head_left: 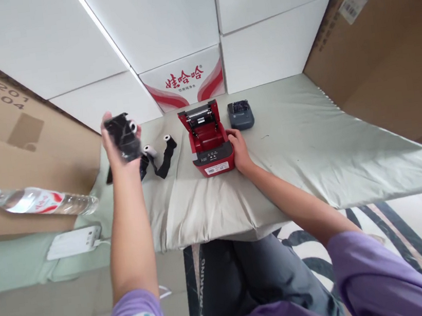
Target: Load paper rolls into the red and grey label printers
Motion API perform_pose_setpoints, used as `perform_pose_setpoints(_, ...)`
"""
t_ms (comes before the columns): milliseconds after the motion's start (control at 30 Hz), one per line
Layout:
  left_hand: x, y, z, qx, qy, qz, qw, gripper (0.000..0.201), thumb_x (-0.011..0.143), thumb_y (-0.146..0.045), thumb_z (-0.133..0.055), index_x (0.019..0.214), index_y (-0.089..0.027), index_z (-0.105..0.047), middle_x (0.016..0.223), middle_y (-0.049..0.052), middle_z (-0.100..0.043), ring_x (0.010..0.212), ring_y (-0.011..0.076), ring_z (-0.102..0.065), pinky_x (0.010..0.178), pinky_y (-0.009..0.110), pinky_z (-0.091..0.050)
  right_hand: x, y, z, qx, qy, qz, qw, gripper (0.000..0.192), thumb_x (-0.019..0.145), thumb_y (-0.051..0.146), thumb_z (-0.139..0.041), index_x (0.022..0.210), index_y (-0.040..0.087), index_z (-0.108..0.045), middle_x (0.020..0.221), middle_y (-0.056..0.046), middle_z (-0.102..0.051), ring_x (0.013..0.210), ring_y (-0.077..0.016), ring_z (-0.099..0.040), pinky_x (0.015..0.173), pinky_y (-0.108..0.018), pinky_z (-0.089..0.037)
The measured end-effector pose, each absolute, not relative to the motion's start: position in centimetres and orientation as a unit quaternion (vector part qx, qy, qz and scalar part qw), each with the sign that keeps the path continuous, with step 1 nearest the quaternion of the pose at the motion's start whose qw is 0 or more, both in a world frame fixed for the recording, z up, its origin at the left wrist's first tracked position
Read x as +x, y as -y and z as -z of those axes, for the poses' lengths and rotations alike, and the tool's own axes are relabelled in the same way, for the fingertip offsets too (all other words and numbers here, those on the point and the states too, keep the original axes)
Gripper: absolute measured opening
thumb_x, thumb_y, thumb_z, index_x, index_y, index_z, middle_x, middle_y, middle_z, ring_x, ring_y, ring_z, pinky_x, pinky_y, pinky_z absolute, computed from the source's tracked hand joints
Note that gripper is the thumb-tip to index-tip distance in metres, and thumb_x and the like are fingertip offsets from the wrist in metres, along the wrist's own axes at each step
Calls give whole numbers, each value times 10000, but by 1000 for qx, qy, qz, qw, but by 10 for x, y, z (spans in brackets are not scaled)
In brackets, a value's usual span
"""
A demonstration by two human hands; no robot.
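Observation:
My left hand [110, 146] is raised at the left of the table, closed around a paper roll [124, 133] with a loose, glossy black length and a white end. It is a little blurred. Beneath and beside it lie more partly unwound black paper rolls [164, 168] with white cores. In front of me stands a red receipt printer [213, 150], its lid [200, 116] tipped up and back, baring the red compartment inside. My right hand [239, 149] grips the printer's right side, fingers along its edge.
A small dark portable printer [241, 116] sits behind on the right. At the left are a water bottle [40, 200] and a white power bank [73, 242] with a cable. Brown cartons [385, 62] flank the cloth-covered table [293, 131], and white boxes [185, 81] line its back.

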State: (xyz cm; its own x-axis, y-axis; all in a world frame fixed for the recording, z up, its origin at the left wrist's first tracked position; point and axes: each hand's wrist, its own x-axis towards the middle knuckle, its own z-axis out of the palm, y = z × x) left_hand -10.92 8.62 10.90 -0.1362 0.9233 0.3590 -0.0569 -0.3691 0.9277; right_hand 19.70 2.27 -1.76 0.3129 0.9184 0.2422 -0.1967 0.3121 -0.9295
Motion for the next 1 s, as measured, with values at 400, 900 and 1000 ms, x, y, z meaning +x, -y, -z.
perform_pose_setpoints(400, 22, -41, -145, 865, -353, -240, 263, 353, 830, -376, -777, 1156, -243, -795, 1178, 62, -767, 1084, 266, -696, 1003, 393, -536, 196, -22, 18, -441, 420, -405, 682, 367, 878, 580, -590, 1074, 271, -614, 1165, -49, -689, 1142, -247, -604, 1098, -443, -474)
perform_pose_setpoints(900, 37, -64, -116, 892, -424, -89, 128, 346, 1000, -284, -542, 1257, -233, -768, 1272, 73, -762, 1199, 275, -691, 1078, 366, -497, 199, -24, 18, -448, 428, -398, 677, 346, 879, 570, -588, 1052, 272, -623, 1147, -49, -679, 1140, -248, -604, 1097, -437, -465)
perform_pose_setpoints(1000, 35, -64, -116, 898, -419, -72, 114, 346, 986, -283, -550, 1248, -225, -769, 1261, 83, -756, 1180, 281, -687, 1058, 372, -505, 199, -23, 18, -450, 433, -396, 673, 351, 885, 574, -585, 1065, 274, -622, 1165, -49, -682, 1151, -245, -602, 1094, -432, -467)
